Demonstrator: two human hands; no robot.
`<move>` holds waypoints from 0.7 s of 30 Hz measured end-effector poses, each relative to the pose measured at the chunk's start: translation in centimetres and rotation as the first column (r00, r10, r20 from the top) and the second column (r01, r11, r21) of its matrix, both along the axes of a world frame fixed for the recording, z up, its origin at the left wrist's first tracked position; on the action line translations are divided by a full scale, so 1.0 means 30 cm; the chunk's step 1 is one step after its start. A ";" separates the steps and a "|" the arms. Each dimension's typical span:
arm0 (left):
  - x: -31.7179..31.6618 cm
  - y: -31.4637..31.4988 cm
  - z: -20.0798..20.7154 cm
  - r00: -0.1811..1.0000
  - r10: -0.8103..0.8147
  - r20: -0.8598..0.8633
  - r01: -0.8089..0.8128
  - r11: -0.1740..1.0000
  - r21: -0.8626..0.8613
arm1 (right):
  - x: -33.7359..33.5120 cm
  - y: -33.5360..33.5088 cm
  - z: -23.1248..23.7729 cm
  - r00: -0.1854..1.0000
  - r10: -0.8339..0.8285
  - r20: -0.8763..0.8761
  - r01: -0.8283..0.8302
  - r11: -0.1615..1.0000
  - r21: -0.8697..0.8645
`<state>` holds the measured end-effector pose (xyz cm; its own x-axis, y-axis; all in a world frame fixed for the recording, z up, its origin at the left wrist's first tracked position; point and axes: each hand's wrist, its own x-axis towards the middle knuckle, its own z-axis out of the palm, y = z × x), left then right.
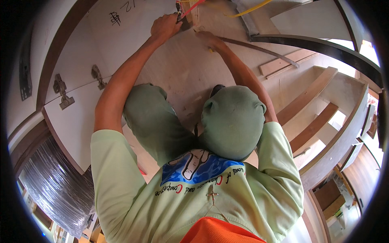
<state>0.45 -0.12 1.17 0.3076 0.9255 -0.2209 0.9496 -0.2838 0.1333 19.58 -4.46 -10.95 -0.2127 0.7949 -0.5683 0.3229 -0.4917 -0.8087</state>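
My left hand (166, 27) reaches to the far middle, fingers closed around a small dark object (178, 11), too small to make out. Just beyond it runs a red strip (192, 9), close to an upright piece of pale wood (194, 18). Across a short gap, my right hand (208, 39) is low over the pale board surface, its fingers bent and pointing toward the left hand. What lies between those fingers is hidden. A bit of yellow (210, 50) shows at its underside. Beside that wrist, a long thin strip (259, 50) extends to the right.
A white cabinet door (75, 125) with metal hinges (61, 92) stands open on the left. Behind it is a plastic-wrapped bundle (56, 186). A yellow cable (249, 9) hangs at the far right. Wooden slats (312, 127) and a curved-looking frame (336, 150) occupy the right side.
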 end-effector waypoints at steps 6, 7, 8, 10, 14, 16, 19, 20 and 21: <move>0.008 0.000 0.006 0.998 0.027 -0.048 -0.029 0.999 -0.030 | -0.011 0.018 0.001 0.994 0.084 0.069 -0.085 0.996 0.007; 0.008 0.001 0.005 0.998 0.030 -0.054 -0.032 0.999 -0.030 | -0.011 0.018 0.004 0.994 0.096 0.045 -0.097 0.995 0.017; 0.008 0.002 0.005 0.998 0.032 -0.055 -0.034 0.999 -0.033 | -0.010 0.018 0.006 0.995 0.092 0.049 -0.092 0.996 0.010; 0.010 0.005 0.004 0.997 0.044 -0.062 -0.047 0.998 -0.048 | -0.008 0.018 0.010 0.994 0.091 0.062 -0.091 0.996 0.004; 0.012 0.008 0.002 0.994 0.075 -0.086 -0.082 0.993 -0.084 | -0.013 0.014 0.002 0.997 0.058 0.054 -0.059 0.998 0.007; 0.012 0.007 0.000 0.994 0.075 -0.083 -0.081 0.994 -0.076 | -0.017 0.012 -0.009 0.999 0.038 0.026 -0.038 0.999 0.026; 0.009 0.005 -0.003 0.995 0.066 -0.071 -0.069 0.997 -0.046 | -0.021 0.017 -0.029 0.999 0.051 -0.003 -0.050 0.997 0.065; 0.008 0.004 -0.004 0.995 0.065 -0.071 -0.068 0.997 -0.048 | -0.018 0.021 -0.035 0.998 0.060 0.004 -0.060 0.996 0.061; 0.006 0.005 -0.006 0.995 0.069 -0.074 -0.074 0.995 -0.062 | -0.016 0.026 -0.040 0.995 0.086 0.054 -0.087 0.996 0.016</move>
